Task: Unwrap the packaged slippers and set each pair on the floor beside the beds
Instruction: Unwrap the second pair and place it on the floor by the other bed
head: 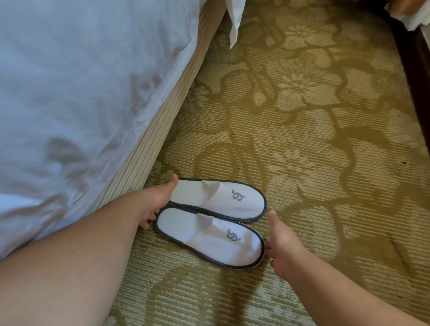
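Reaching down, my right hand (283, 245), fingers relaxed, touches the toe of the near slipper (215, 245); my left hand (158, 204) meets the heels, grip unclear to me. The far slipper (219, 201) touches it, on carpet (311, 160) just beside the bed (47, 73).
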The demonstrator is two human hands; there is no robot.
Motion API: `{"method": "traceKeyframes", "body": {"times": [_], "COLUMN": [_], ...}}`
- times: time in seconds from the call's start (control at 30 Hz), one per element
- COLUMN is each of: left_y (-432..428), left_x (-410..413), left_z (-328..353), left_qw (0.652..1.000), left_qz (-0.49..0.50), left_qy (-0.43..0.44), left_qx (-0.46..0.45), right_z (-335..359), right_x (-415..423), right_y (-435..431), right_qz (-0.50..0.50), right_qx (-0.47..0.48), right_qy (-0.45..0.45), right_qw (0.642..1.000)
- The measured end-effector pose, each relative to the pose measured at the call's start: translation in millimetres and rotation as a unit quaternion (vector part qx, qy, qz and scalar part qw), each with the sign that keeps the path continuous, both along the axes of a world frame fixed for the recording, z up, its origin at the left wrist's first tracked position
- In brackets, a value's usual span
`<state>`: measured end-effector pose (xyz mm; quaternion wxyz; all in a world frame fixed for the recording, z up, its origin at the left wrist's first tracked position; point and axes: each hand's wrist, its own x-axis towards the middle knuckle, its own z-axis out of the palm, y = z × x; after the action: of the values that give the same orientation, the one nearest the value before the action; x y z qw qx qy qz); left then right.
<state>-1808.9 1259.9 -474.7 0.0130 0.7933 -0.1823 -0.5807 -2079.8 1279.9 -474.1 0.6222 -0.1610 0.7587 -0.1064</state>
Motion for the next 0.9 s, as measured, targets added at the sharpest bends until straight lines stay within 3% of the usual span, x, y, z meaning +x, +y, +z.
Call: {"method": "traceKeyframes", "body": {"times": [0.9], "left_y": [0.2], "left_x": [1.9], "left_z": [-6.5], "left_qw": [1.0], "left_qz": [0.025], "left_qy": [-0.018], "left_qx": [0.002], "right_z": [12.8], "right_x": [8.6], "right_y": [-15.7], "right_qz": [0.043], "right_qx": [0.022], "right_qy": [0.031], "right_qw": [0.998]}}
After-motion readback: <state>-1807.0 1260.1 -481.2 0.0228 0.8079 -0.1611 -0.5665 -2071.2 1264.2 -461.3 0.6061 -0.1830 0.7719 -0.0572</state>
